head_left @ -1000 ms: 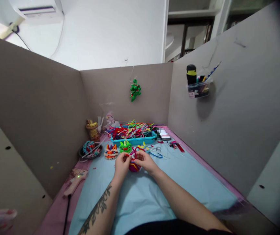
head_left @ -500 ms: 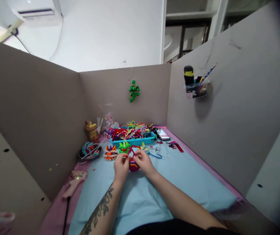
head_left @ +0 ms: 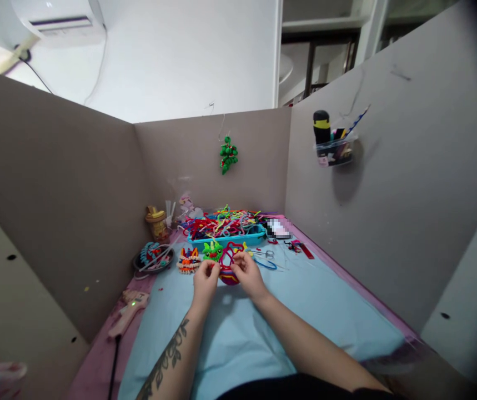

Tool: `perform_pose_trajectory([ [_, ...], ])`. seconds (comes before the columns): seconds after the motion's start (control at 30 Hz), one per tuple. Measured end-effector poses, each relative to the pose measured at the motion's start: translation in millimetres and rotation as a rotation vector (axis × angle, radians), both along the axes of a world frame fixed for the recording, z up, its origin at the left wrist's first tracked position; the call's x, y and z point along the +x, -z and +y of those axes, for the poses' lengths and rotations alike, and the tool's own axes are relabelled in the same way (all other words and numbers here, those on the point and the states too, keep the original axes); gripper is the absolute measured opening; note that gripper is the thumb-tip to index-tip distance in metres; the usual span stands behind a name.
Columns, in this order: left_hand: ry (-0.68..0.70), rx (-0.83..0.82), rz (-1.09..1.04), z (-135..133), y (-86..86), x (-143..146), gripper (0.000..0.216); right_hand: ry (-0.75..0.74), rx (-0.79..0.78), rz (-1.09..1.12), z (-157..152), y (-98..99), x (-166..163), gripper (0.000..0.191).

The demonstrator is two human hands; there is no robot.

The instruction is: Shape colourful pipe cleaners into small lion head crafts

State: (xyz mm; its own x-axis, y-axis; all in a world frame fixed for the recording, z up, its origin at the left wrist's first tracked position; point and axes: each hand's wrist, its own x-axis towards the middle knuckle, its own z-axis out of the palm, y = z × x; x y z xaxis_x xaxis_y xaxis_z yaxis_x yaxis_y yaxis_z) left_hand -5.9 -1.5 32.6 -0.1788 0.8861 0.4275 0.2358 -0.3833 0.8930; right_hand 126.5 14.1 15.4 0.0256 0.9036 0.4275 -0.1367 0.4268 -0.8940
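Observation:
Between my two hands is a small rounded piece of pipe cleaner work [head_left: 230, 277], magenta with yellow and purple bands. Loose magenta loops rise from its top. My left hand [head_left: 205, 282] pinches its left side, fingers closed. On the other side my right hand [head_left: 250, 276] has thumb and fingertips closed on the piece near the base of the loops; the exact strand is too small to make out. Just behind it sits a green pipe cleaner figure with eyes [head_left: 212, 250]. An orange, white and blue pipe cleaner piece [head_left: 189, 261] stands to the left.
A blue tray [head_left: 225, 241] heaped with coloured pipe cleaners stands at the back. Scissors [head_left: 269, 254] lie to the right. A pink glue gun [head_left: 129, 315] with a lit green light and a dark bowl [head_left: 154, 270] are at left. Grey panels [head_left: 209, 189] enclose the table.
The rounded piece has tilted and risen slightly off the cloth. Its magenta loops stand more spread out above my fingers. Both hands keep nearly the same place.

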Motion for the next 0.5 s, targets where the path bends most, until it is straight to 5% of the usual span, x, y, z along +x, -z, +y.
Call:
perform_pose_trajectory([
  [0.5,0.226,-0.217,-0.269,6.1,-0.8,-5.5,0.031,0.009,-0.014,0.116,-3.9,-8.4,2.1,0.021],
])
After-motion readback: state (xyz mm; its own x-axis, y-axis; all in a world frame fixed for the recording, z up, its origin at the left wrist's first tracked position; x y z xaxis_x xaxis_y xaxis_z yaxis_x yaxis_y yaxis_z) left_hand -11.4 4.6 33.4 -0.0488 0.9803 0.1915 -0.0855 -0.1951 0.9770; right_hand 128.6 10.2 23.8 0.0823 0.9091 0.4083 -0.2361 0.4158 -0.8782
